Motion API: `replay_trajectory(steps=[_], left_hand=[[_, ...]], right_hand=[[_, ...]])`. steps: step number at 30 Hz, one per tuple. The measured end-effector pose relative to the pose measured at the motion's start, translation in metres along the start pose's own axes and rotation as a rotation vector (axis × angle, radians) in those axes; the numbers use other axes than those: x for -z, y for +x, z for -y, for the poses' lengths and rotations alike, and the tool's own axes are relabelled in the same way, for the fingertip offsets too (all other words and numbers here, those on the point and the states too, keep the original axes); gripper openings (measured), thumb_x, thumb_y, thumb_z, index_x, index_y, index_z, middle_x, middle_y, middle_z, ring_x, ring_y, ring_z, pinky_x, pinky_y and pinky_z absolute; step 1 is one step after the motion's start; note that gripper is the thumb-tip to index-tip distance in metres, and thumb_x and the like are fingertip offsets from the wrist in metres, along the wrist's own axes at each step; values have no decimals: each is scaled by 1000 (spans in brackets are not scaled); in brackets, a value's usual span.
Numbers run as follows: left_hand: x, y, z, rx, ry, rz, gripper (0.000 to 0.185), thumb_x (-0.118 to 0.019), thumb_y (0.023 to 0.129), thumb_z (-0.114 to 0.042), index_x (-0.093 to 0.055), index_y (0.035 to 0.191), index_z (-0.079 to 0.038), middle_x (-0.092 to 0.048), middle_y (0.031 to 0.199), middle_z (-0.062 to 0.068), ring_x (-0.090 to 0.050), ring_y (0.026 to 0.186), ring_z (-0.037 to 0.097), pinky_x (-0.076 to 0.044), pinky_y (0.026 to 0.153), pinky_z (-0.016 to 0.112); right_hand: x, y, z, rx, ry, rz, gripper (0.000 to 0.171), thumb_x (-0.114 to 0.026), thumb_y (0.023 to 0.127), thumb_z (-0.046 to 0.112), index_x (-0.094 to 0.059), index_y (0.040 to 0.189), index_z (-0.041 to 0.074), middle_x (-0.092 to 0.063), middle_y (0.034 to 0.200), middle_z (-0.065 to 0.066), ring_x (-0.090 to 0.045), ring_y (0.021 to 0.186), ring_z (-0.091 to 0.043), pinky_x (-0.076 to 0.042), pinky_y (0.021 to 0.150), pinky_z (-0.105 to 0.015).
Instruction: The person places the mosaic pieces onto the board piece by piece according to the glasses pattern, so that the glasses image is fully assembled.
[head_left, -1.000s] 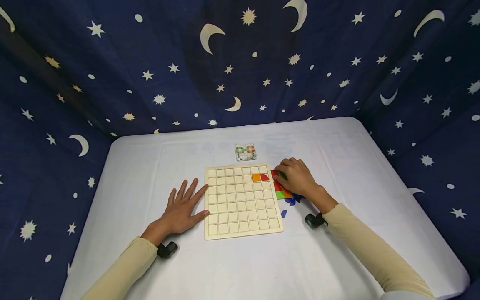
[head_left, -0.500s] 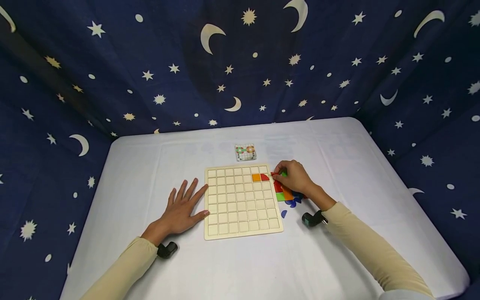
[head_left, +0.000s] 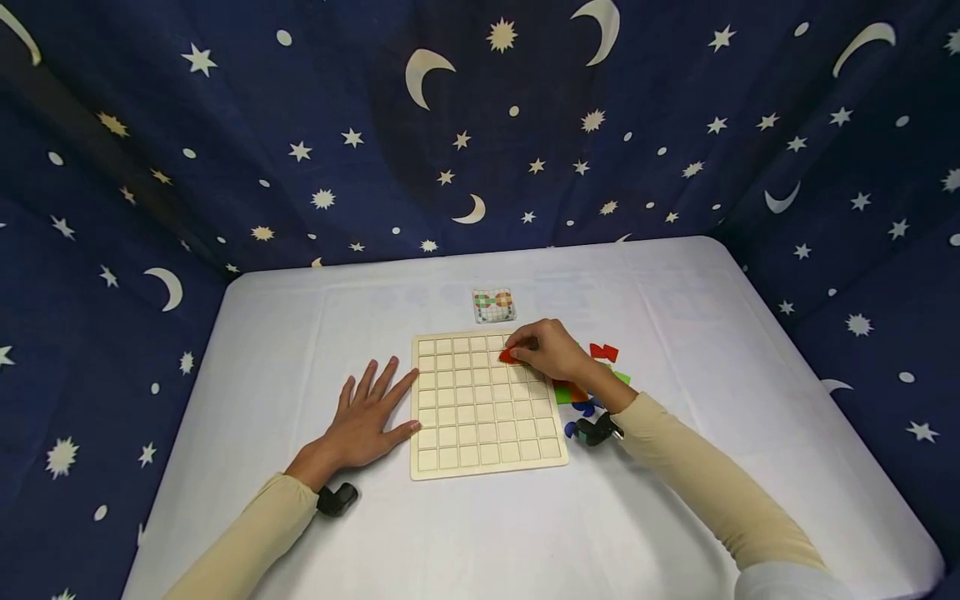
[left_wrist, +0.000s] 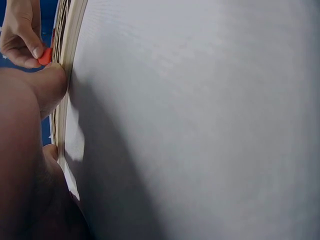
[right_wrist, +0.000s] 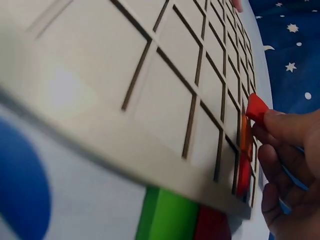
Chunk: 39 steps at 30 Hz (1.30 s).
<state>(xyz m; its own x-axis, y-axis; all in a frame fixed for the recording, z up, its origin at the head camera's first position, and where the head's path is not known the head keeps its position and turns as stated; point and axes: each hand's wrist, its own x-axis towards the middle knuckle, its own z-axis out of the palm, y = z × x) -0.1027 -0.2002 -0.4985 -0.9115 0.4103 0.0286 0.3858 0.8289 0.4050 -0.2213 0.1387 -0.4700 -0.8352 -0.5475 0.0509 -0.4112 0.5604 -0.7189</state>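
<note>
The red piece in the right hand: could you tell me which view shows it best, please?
The right wrist view: the red piece sits pinched above the board. The head view shows only a sliver; the left wrist view, a small bit.

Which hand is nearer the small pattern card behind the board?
Right. The right hand works just below the pattern card; the left hand lies farther off, beside the board's left edge.

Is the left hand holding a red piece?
No, the left hand lies flat and open on the table beside the wooden grid board; it is the right hand that pinches the red piece.
</note>
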Motion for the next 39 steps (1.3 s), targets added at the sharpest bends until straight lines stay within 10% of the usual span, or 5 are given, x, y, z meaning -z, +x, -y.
replay_trajectory(steps=[11, 26, 39], left_hand=[[2, 0, -4, 11, 29, 28, 76, -55, 95, -54, -28, 157, -20, -13, 162, 17, -2, 146, 44, -2, 108, 67], [5, 2, -4, 23, 53, 70, 77, -53, 96, -56, -25, 158, -22, -10, 163, 15, 1, 147, 42, -2, 109, 66], [6, 1, -4, 30, 41, 66, 76, -53, 96, -56, -25, 158, -21, -10, 163, 15, 1, 147, 42, -1, 109, 65]], right_hand=[[-13, 8, 3, 258, -275, 15, 11, -71, 90, 5, -77, 99, 8, -65, 94, -2, -53, 85, -19, -42, 76, -35], [-1, 14, 17, 123, -557, 147, 17, -78, 86, 32, -73, 102, 29, -54, 96, 5, -40, 88, -20, -29, 74, -40], [8, 2, 11, 88, -508, 126, 20, -76, 88, 31, -76, 107, 23, -62, 108, 1, -47, 100, -23, -33, 78, -44]])
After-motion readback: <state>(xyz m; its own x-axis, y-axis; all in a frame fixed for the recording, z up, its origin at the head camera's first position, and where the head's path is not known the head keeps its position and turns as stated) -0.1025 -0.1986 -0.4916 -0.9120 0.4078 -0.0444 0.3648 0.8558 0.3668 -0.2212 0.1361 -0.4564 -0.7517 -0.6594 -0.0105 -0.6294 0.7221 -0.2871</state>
